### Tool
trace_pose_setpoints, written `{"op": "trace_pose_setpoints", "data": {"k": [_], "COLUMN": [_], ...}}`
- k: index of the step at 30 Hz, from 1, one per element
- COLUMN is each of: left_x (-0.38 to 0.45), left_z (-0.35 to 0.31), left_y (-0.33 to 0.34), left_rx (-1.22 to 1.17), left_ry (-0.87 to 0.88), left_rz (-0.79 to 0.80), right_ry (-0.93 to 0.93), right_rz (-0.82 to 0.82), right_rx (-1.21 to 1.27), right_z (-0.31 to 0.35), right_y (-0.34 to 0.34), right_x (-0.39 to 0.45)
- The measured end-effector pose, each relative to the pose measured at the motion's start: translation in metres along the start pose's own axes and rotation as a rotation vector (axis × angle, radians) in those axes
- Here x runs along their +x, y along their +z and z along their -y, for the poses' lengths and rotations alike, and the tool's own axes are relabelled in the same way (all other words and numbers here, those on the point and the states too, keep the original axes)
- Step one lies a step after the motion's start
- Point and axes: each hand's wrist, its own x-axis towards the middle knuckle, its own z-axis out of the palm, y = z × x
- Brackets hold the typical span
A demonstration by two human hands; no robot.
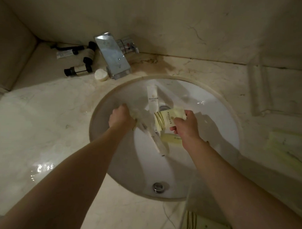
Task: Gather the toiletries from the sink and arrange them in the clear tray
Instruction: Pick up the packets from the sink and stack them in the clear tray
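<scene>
Striped packet [209, 228] cut by bottom edge

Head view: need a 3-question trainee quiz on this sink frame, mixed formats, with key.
1. True or false: the right hand holds a pale yellow striped packet over the sink basin.
2. Multiple choice: where is the round white soap? A) in the basin B) on the counter left of the faucet C) in the left hand
3. Fill in: the white tube lies inside the basin, close to the ____.

Key:
1. True. Its grip pinches the packet's edge.
2. B. It sits beside the dark bottles.
3. Drain.

The left hand grips blurred clear wrappers; contents cannot be told.
</scene>
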Motion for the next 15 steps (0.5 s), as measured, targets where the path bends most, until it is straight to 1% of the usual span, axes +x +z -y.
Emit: {"op": "trace_pose_setpoints", "data": {"k": [3,7,10,12,15], "left_x": [-0.005,-0.015,-0.035,-0.052,-0.079], "left_z": [-0.005,-0.012,-0.019,-0.025,-0.037], "left_y": [-0.019,-0.038,-0.050,-0.056,-0.062], "left_rx": [-0.309,-0.518,-0.749,-0.845,-0.946], "left_ry": [-0.070,-0.084,-0.115,-0.112,-0.113], "left_rz": [-0.031,0.002,0.195,0.302,0.366], "right_ry": [-0.004,-0.004,-0.031,-0.046,-0.078], "right_rz": [0.048,0.056,0.040,0.024,-0.004], "right_rx": [-0.012,0.003,0.024,0.040,0.055], "right_z": [0.006,0.020,0.029,0.034,0.040], "right_y": [-0.003,-0.009,-0.018,-0.028,-0.044], "right_x": [-0.011,-0.029,-0.044,-0.056,-0.073]}}
